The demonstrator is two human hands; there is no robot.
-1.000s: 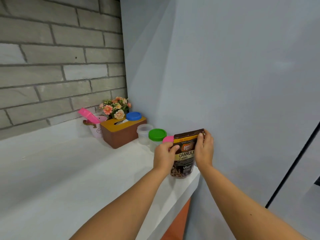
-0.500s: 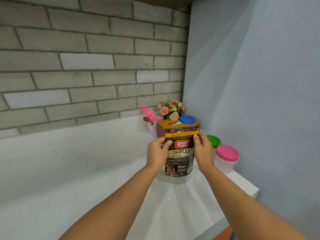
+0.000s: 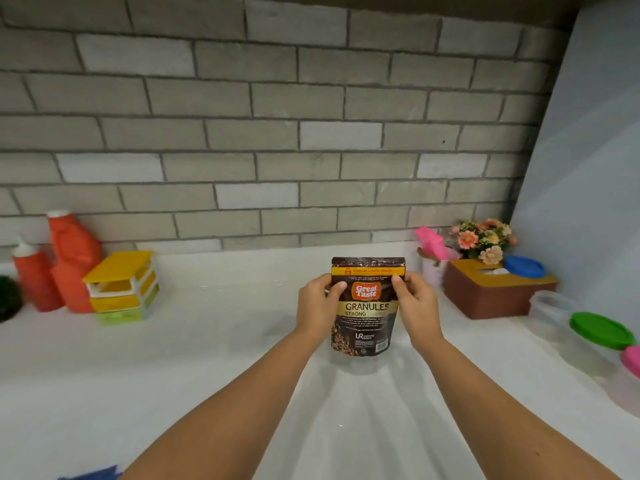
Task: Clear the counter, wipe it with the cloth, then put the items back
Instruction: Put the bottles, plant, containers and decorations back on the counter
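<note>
**Clearances.** The white counter [image 3: 207,358] runs wide to both sides of the hands. To the left of the left hand [image 3: 317,306] the surface is open as far as a stack of yellow and green trays [image 3: 121,289]. Two orange bottles [image 3: 74,258] stand just beyond that stack, against the brick wall [image 3: 277,133]. Behind the hands, a bare strip of counter separates them from the brick wall.

To the right of the right hand [image 3: 417,306] room is tighter. A brown tissue box [image 3: 491,296] sits near, with a pale cup [image 3: 433,271] just beside it. Flowers [image 3: 483,239] and a blue lid [image 3: 524,266] lie beyond the box. Further right, a clear tub [image 3: 549,304], a green-lidded tub [image 3: 601,329] and a pink-lidded tub [image 3: 632,360] line the grey side panel [image 3: 588,168]. Near the left forearm, a blue item [image 3: 91,474] is cut off by the frame edge.

**Task item.** The coffee pouch [image 3: 367,306] stands upright between the hands, label toward the camera. It is dark brown with a gold band, an orange logo and the words GRANULES STRONG. Both hands grip it, one on each side edge, thumbs on the front face. Its base is at counter level; contact cannot be confirmed.
</note>
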